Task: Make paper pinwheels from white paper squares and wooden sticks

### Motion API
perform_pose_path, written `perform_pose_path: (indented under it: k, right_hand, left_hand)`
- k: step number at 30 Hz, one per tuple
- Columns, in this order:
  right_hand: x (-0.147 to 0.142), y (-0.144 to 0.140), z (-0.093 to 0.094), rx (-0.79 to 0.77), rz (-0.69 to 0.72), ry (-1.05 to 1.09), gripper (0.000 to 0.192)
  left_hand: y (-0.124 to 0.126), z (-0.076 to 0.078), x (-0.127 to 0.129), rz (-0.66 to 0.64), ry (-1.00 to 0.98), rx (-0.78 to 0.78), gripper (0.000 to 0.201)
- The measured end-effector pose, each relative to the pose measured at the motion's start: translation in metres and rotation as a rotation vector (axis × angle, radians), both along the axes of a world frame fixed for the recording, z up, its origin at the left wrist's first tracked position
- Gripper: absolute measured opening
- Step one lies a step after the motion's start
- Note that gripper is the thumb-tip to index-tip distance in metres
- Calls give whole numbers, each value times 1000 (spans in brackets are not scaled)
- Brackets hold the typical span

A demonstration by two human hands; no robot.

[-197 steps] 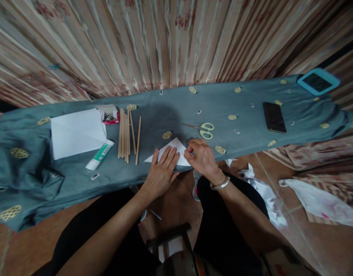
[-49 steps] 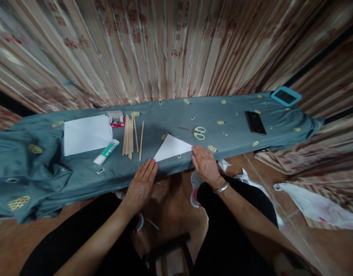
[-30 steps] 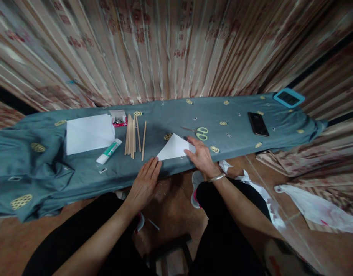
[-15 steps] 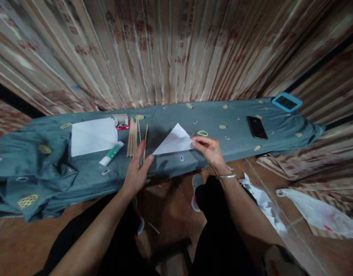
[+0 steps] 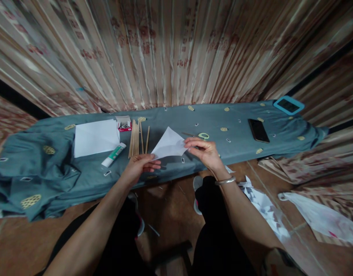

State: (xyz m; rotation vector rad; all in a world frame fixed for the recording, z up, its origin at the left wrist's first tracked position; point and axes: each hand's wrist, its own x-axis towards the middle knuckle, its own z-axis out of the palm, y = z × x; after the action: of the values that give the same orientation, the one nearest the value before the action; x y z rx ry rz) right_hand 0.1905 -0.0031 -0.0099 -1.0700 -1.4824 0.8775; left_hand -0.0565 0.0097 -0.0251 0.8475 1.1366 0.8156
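Note:
A folded piece of white paper (image 5: 170, 142), roughly triangular with one corner pointing away from me, is held between my two hands over the cloth. My left hand (image 5: 138, 167) pinches its left corner between thumb and fingers. At the right corner, the thumb and fingers of my right hand (image 5: 204, 151) close on the paper. Just beyond my left hand lie several thin wooden sticks (image 5: 134, 138), two of them set apart from the bundle. Scissors with pale green handles (image 5: 203, 136) rest behind my right hand.
A stack of white paper (image 5: 96, 138), a glue stick (image 5: 114, 155) and a small red box of metal pieces (image 5: 124, 125) are on the left. Rightward lie a dark phone (image 5: 258, 130) and a blue-framed device (image 5: 288, 105). Paper scraps (image 5: 264, 207) and a plastic bag (image 5: 320, 216) are on the floor.
My left hand has turned and now grips the paper's corner from below. The paper has been lifted and tilted, its sides now bowing. My right hand has shifted slightly left.

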Motion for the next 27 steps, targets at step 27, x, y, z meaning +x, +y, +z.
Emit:
perform_pose_path:
  k: [27]
  right_hand:
    - [45,43,-29,-437,-320,-654,31]
  left_hand:
    - [46,16,-8,558,-5,344,32]
